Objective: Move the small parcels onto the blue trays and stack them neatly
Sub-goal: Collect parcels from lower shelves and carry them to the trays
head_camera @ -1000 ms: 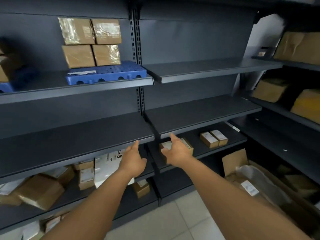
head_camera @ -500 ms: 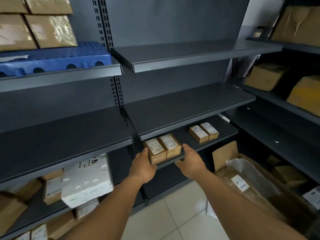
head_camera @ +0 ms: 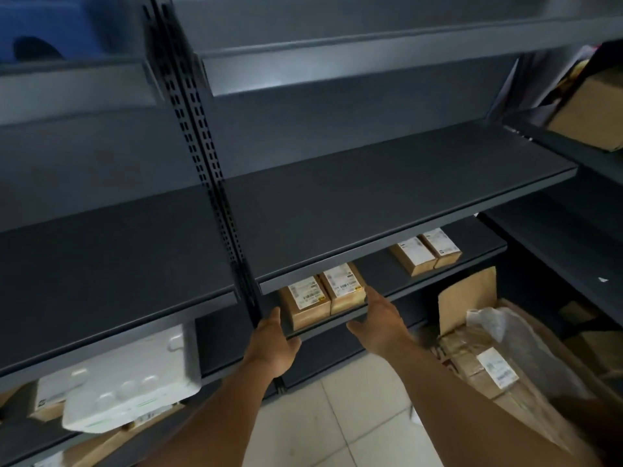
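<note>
Two small brown parcels with white labels sit side by side at the front of a low dark shelf. My left hand reaches toward their left side, fingers straight, just short of the nearer box. My right hand is at their right side, fingertips at the right parcel's corner; whether they touch it I cannot tell. Another pair of small parcels stands farther right on the same shelf. A blurred corner of the blue tray shows at the top left.
The dark shelf above overhangs the parcels. A white moulded package and brown boxes lie on the lower left shelf. An open carton with plastic wrap stands on the tiled floor at the right. Larger boxes occupy the right-hand shelving.
The view has dropped and closed in on the low shelf; the blue tray slid almost out of sight. Both hands stay beside the parcel pair, the left now a little lower.
</note>
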Demonstrator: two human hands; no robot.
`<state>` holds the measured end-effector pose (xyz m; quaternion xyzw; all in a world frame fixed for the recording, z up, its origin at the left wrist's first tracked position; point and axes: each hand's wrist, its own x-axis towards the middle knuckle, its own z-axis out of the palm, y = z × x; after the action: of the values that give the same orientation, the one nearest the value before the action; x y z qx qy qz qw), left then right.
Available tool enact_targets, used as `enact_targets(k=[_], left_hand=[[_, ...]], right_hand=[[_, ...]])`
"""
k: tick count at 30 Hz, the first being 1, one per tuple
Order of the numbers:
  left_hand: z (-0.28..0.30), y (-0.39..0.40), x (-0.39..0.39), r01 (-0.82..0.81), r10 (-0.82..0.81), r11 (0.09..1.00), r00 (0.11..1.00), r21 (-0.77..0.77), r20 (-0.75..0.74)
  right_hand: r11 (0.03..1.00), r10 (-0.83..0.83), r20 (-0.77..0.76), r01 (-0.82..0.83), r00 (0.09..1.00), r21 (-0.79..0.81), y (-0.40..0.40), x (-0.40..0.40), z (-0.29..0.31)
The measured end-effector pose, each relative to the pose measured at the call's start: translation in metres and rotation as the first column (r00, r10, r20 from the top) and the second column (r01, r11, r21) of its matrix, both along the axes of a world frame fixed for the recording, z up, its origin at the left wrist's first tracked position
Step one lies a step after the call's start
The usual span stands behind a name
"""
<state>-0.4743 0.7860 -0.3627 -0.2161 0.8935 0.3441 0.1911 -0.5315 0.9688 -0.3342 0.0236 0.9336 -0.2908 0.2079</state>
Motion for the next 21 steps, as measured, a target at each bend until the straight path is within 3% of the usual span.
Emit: enact_targets(k=[16, 21], left_hand=[[-0.123, 0.017, -0.096, -0.359, 0.368, 0.918, 0.929, 0.168, -0.028], [-0.155, 0.02, -0.106, -0.373, 0.388, 0.908, 0.921, 0.193, -0.045]], right_hand=[[0.993, 0.101, 0.071, -0.096, 0.992, -0.069, 0.029, -0.143, -0.143], [0.991, 0.111, 0.064, -0.106, 0.992, -0.081, 0.028, -0.166, -0.179]])
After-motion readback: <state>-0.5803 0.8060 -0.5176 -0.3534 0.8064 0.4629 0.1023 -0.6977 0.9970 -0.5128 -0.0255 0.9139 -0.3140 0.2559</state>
